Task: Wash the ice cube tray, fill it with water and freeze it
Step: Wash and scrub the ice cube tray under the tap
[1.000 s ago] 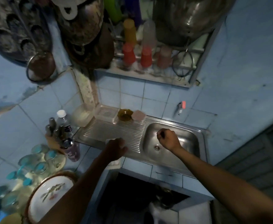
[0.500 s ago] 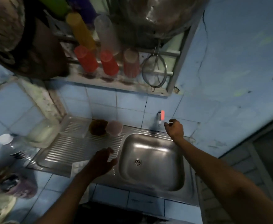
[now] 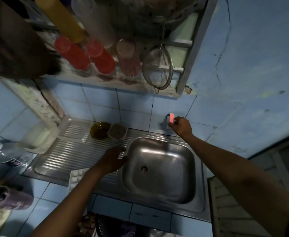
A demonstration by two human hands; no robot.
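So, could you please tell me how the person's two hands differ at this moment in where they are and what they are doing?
The right hand reaches up to the wall and pinches the pink tap handle; the left hand touches no fixture. The right hand's fingers are curled on the handle; the left hand's lie relaxed and open over the draining board. The right hand is beyond the sink basin, the left hand beside it, near the ice cube tray. Neither holds the tray.

Dim kitchen corner: pale blue tiled walls (image 3: 133, 103), cracked blue plaster wall (image 3: 253, 57) at right, blue-tiled counter (image 3: 55, 190) along the front edge, wall-mounted rack shelf (image 3: 106, 81) above.
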